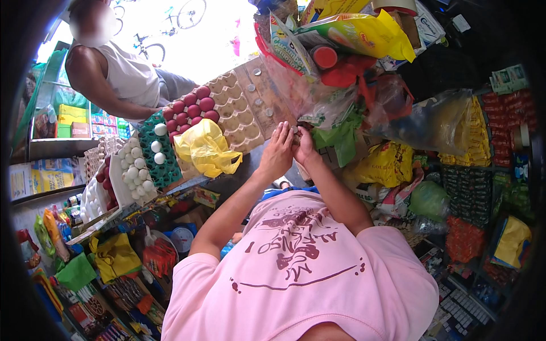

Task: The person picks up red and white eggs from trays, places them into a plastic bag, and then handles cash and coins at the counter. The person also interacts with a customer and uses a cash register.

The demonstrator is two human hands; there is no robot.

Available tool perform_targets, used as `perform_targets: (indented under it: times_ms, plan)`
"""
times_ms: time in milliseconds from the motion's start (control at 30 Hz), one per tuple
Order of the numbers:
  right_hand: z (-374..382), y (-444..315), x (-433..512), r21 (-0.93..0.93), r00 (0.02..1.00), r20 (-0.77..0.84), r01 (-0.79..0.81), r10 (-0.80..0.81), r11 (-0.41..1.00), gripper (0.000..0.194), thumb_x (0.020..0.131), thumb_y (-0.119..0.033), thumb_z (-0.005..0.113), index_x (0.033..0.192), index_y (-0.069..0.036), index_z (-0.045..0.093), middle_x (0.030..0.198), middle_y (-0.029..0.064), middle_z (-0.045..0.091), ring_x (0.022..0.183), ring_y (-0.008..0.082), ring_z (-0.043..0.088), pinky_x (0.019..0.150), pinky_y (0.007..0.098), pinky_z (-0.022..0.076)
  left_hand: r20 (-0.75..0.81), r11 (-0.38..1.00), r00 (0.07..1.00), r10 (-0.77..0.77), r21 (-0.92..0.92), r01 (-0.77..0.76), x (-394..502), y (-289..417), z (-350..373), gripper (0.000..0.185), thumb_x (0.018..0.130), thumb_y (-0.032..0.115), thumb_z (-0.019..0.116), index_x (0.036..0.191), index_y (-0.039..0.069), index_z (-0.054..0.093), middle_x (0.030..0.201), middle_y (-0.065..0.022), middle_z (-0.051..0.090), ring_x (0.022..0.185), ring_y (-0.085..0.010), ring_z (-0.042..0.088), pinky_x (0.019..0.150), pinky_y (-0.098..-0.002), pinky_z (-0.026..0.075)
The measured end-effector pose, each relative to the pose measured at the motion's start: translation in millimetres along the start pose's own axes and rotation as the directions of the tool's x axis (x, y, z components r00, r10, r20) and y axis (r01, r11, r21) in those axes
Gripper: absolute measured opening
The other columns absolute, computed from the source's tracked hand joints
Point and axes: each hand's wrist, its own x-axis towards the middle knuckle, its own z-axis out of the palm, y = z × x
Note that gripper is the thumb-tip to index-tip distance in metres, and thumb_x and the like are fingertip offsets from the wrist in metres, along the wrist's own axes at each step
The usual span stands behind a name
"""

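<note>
My left hand and my right hand meet at the near edge of a wooden counter. Between thumb and fingers my right hand pinches a silver coin; whether more coins lie behind it is hidden. The left hand's fingers point forward, held straight and together, against the right hand. Its palm is out of sight. Several coins lie in a loose row on the wood beyond. Left of them is an empty cardboard egg tray, beside dark red eggs and a yellow plastic bag.
A person in a white sleeveless top stands across the counter. White eggs and a green egg tray sit further left. Plastic bags and packets crowd the right side. Hanging sachets and stocked shelves surround me.
</note>
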Motion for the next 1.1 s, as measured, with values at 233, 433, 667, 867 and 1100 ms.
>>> perform_targets:
  times_ms: [233,433,667,867,1100]
  plan:
    - [3.3,1.1,-1.3,-0.005,0.999,-0.050,0.006,-0.006,1.000,0.031,0.105,-0.034,0.051,0.114,-0.009,0.065,0.117,0.0081,0.072,0.111,0.0229,0.070,0.101,0.0401,0.0566,-0.084,0.993,0.996,-0.037,-0.113,0.027,-6.9,5.3,5.7,0.065,0.084,0.000,0.059,0.147,-0.009,0.046,0.160,-0.0289,0.038,0.152,-0.0440,0.032,0.126,-0.0505,0.029]
    - [16.9,-0.8,-18.9,-0.019,0.993,-0.098,-0.069,0.066,0.997,0.036,0.103,-0.038,0.052,0.116,-0.007,0.065,0.116,0.0107,0.072,0.108,0.0243,0.071,0.100,0.0401,0.0567,-0.096,0.982,0.995,-0.011,-0.187,-0.008,-16.8,5.6,6.6,0.065,0.082,0.001,0.061,0.145,-0.007,0.049,0.157,-0.0276,0.043,0.150,-0.0428,0.036,0.125,-0.0507,0.031]
    - [18.5,-2.6,-47.3,-0.088,0.979,0.132,-0.145,0.156,0.985,0.040,0.106,-0.035,0.046,0.117,-0.002,0.065,0.115,0.0146,0.072,0.107,0.0259,0.070,0.099,0.0405,0.0567,-0.116,0.955,0.993,0.022,-0.291,-0.055,-31.8,9.9,9.2,0.065,0.080,-0.001,0.063,0.143,-0.003,0.052,0.150,-0.0239,0.051,0.144,-0.0417,0.045,0.122,-0.0495,0.036]
    - [20.2,-23.9,-81.5,-0.157,0.994,0.029,-0.100,0.105,0.983,0.037,0.107,-0.032,0.048,0.115,-0.001,0.066,0.113,0.0134,0.072,0.103,0.0245,0.071,0.095,0.0395,0.0587,-0.175,0.847,0.980,-0.096,-0.531,-0.012,-37.0,42.1,-24.4,0.062,0.078,-0.005,0.069,0.139,0.001,0.058,0.143,-0.0208,0.058,0.137,-0.0407,0.052,0.116,-0.0483,0.043]
    - [40.9,-54.5,-120.0,-0.247,0.962,0.144,-0.194,0.234,0.950,0.025,0.099,-0.022,0.057,0.105,-0.001,0.070,0.096,0.0132,0.074,0.091,0.0241,0.073,0.085,0.0363,0.0603,-0.270,0.876,0.926,-0.262,-0.470,0.111,-25.7,64.4,-59.6,0.050,0.080,0.005,0.079,0.128,0.006,0.066,0.125,-0.0169,0.065,0.115,-0.0383,0.062,0.098,-0.0449,0.052]
